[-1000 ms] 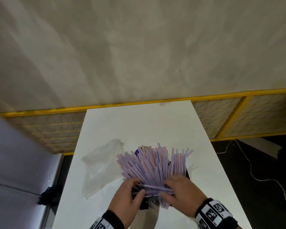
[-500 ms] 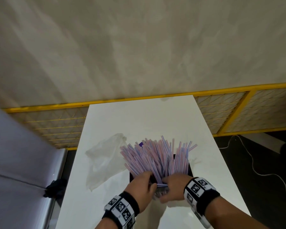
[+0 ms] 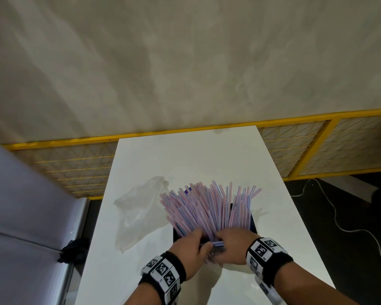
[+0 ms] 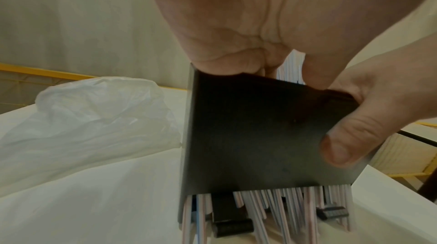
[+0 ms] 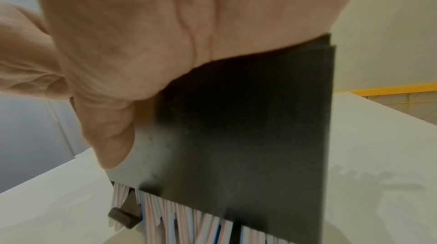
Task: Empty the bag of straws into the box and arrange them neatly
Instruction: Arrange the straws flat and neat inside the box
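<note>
Pink and blue striped straws [image 3: 209, 208] stand fanned out in a black box [image 3: 252, 223] on the white table [image 3: 185, 159]. My left hand [image 3: 189, 247] and right hand [image 3: 233, 245] grip the box's near wall side by side, and one straw lies across between them. In the left wrist view the left hand's [image 4: 260, 14] thumb presses the outside of the box [image 4: 260, 126], its fingers hidden behind the rim among the straws. In the right wrist view the right hand [image 5: 141, 23] holds the box [image 5: 248, 126] the same way. Straw ends [image 4: 283, 201] show under the wall. The empty clear bag [image 3: 139, 212] lies to the left.
A yellow-framed mesh fence [image 3: 295, 150] runs behind the table's far edge. A grey panel [image 3: 20, 205] stands along the left side with a black object [image 3: 73, 249] by it. A white cable [image 3: 339, 225] trails over the dark floor on the right.
Both hands have moved forward from the loose straw ends at the near side onto the box's near wall. The fan of straws stands a little more gathered.
</note>
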Demonstrator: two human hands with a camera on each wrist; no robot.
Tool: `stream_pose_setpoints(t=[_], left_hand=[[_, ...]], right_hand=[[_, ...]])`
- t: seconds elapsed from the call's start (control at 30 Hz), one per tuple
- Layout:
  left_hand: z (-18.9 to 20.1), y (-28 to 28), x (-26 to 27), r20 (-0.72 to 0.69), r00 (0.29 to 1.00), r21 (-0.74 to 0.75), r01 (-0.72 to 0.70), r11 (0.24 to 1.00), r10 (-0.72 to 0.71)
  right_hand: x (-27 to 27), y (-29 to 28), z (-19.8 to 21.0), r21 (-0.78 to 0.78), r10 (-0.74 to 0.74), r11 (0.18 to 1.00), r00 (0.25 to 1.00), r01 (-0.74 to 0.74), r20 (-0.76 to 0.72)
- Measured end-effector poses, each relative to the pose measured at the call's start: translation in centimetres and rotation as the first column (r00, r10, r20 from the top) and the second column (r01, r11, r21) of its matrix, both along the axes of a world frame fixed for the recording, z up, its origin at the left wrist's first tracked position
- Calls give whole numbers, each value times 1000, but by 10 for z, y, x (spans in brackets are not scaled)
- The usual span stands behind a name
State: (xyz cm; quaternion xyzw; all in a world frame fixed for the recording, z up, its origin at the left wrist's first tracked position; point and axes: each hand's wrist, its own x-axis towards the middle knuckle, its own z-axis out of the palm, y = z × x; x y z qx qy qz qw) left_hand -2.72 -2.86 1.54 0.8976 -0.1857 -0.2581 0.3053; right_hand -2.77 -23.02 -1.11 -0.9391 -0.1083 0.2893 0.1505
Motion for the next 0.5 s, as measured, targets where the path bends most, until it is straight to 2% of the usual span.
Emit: stream_pose_setpoints(t=[0.17,0.3,0.4,0.5], left_hand=[[-1,0,-3,12,1000,3,3,1000,-4],[-1,1,-3,-35,998,-73,-49,996,47],[0,1,-2,-38,992,-141,-128,982,124],[0,0,-1,-38,986,-164,-169,972,165]], right_hand=[[1,1,5,-19,29,999,994,-31,-108],[1,1,7,-36,51,998,992,-56,-117],[0,0,7,-28,46,999,999,-47,-26],[-3,-2,8,33,2,999,990,-7,143]])
